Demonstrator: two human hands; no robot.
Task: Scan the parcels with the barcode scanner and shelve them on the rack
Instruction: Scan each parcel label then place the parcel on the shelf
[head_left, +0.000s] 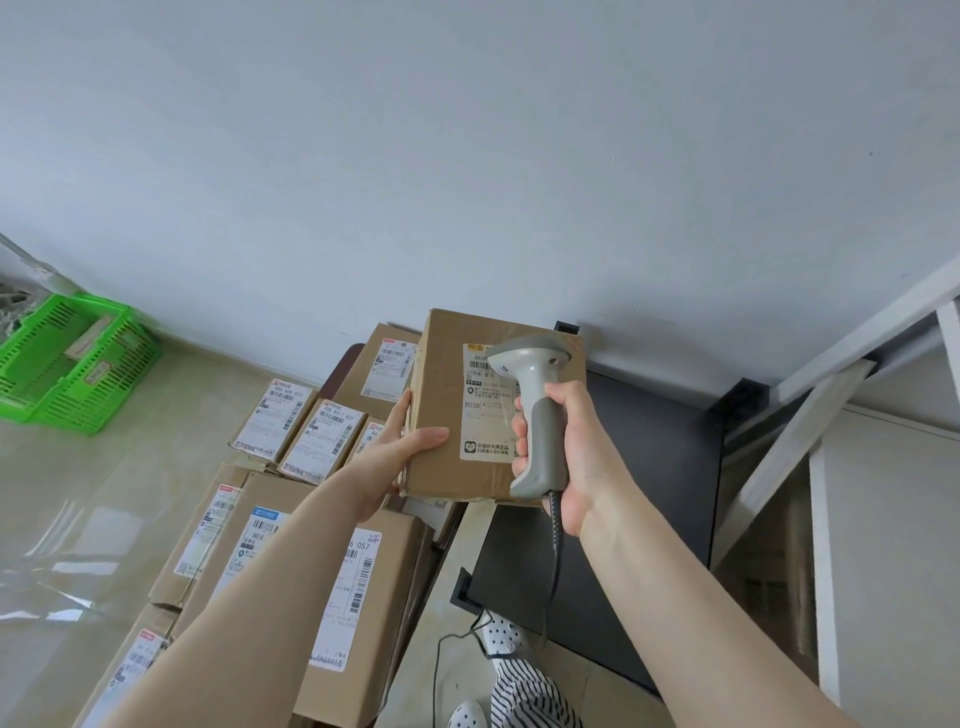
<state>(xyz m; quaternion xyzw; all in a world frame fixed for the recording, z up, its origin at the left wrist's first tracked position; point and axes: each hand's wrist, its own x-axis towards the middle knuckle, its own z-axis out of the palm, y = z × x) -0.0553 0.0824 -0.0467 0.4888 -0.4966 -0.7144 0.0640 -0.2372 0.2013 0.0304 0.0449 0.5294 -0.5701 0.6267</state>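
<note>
A brown cardboard parcel (441, 395) with a white shipping label is held up in the middle of the view. My left hand (400, 452) grips its lower left edge, thumb on the top face. My right hand (566, 441) is closed around the grey handle of a barcode scanner (530, 395), whose head points down at the parcel's label. The scanner's coiled cable hangs down from the handle. The white rack (841, 431) stands at the right, with a dark shelf (649, 467) below it.
Several labelled cardboard parcels (291, 587) are stacked on the tiled floor at the lower left. A green plastic basket (67, 364) sits at the far left by the wall. My feet in white spotted shoes (498, 634) are at the bottom.
</note>
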